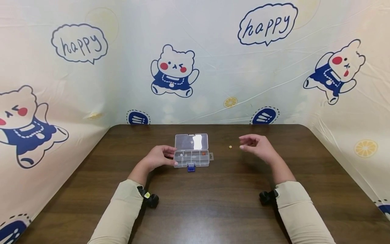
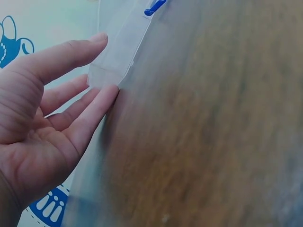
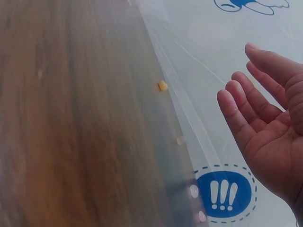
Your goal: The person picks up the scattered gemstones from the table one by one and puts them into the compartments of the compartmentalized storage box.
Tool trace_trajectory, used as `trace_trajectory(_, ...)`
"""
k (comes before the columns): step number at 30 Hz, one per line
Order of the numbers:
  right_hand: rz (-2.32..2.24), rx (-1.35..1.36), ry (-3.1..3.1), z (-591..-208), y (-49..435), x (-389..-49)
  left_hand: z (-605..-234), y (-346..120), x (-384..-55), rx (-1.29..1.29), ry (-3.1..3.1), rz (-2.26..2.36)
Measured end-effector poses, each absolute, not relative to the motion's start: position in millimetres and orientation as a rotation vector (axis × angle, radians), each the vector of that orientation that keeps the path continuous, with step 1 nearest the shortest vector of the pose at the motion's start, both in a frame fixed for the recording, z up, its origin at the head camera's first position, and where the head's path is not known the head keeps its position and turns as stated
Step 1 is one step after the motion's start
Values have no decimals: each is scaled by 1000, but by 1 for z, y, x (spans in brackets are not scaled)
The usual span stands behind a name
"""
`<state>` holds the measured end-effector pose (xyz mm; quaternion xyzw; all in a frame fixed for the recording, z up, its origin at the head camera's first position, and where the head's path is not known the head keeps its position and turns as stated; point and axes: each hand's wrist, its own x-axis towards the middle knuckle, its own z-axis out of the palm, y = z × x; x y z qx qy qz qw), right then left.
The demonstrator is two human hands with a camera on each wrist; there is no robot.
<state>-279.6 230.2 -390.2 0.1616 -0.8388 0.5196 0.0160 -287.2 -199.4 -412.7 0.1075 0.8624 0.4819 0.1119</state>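
A clear plastic compartment box (image 1: 191, 163) stands on the table, its lid (image 1: 184, 142) raised at the back and a blue latch (image 1: 191, 167) at the front. White bits lie in its left compartments and an orange-red bit (image 1: 203, 154) in a right one. My left hand (image 1: 159, 156) holds the box's left end, thumb near the front corner and fingers toward the back; the left wrist view shows its fingertips (image 2: 113, 90) against the plastic. To the right of the box lies a small yellow bead-like piece (image 1: 230, 147). My right hand (image 1: 257, 146) hovers beside it, fingers loosely bent, holding nothing.
Both items are on a dark wooden table (image 1: 201, 203), toward its far edge. A printed cloth (image 1: 213, 74) hangs behind and at both sides. Small pale pieces (image 3: 194, 190) also show in the right wrist view. A hanging tab (image 1: 211, 156) juts from the box's right end.
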Motion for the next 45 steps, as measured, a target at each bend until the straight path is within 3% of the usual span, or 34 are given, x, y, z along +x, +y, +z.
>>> trace_trajectory(45, 1433, 337, -2684, -392, 299, -266, -414, -201, -292, 341, 2532, 1377)
